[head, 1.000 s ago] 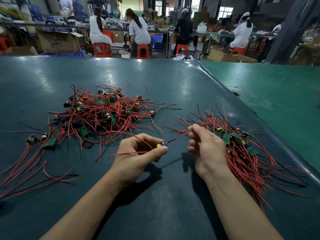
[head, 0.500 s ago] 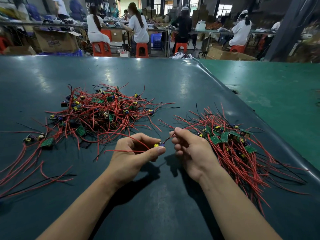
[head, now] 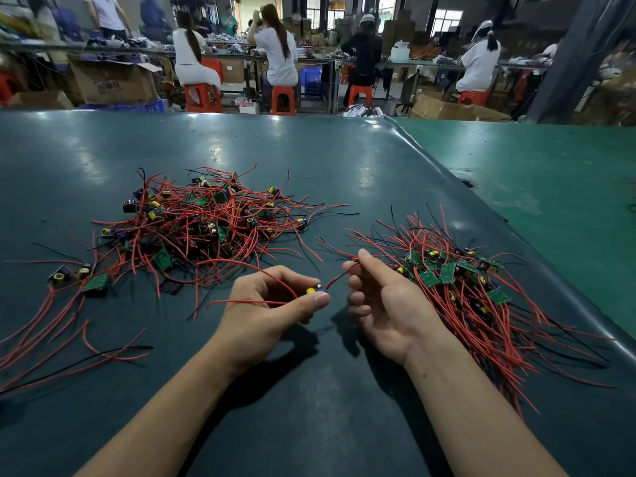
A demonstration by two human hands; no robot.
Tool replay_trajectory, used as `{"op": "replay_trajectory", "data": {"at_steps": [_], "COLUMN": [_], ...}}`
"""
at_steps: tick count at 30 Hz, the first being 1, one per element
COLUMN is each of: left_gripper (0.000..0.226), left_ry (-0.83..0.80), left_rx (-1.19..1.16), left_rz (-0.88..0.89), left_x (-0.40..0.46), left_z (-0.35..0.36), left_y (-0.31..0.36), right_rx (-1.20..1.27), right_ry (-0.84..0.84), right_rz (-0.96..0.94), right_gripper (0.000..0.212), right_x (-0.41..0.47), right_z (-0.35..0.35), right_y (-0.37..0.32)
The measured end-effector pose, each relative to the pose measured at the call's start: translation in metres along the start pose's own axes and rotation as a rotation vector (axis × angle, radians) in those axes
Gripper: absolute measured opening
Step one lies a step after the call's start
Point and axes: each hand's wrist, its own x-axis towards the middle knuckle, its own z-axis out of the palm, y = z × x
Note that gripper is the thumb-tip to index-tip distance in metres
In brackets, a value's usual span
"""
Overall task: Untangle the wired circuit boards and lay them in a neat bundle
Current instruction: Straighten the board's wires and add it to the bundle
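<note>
Left hand [head: 272,304] pinches board [head: 316,290]; right hand [head: 382,297] pinches its wire [head: 339,278], running toward two o'clock; neat bundle [head: 461,290] nearer right.

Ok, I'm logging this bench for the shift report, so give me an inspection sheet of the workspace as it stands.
Surface: dark green mat, glossy; a lighter green table adjoins on the right.
Job's things: tangled pile left of centre; combed bundle on the right; one board held between the hands.
Clutter: stray boards and loose wires at far left.
Grips: left hand pinches the board; right hand pinches its wire.
Cables: red and black leads only; nothing else seen.
Surroundings: seated workers on orange stools, cardboard boxes.
</note>
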Motion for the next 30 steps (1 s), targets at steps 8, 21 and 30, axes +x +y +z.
{"op": "replay_trajectory", "data": {"at_steps": [8, 21, 30], "left_gripper": [0.023, 0.021, 0.021], "left_ry": [0.02, -0.02, -0.049], "left_rx": [-0.011, -0.022, -0.011], "left_rz": [0.01, -0.007, -0.017], "left_x": [0.0, 0.0, -0.001], "left_z": [0.001, 0.001, 0.001], "left_y": [-0.002, 0.0, 0.0], "right_rx": [-0.211, -0.011, 0.146], "right_ry": [-0.169, 0.013, 0.122], "right_rz": [-0.06, -0.017, -0.051], "right_gripper": [0.026, 0.038, 0.045], "right_x": [-0.005, 0.006, 0.007], "right_z": [0.0, -0.004, -0.005], "right_y": [0.004, 0.001, -0.005]}}
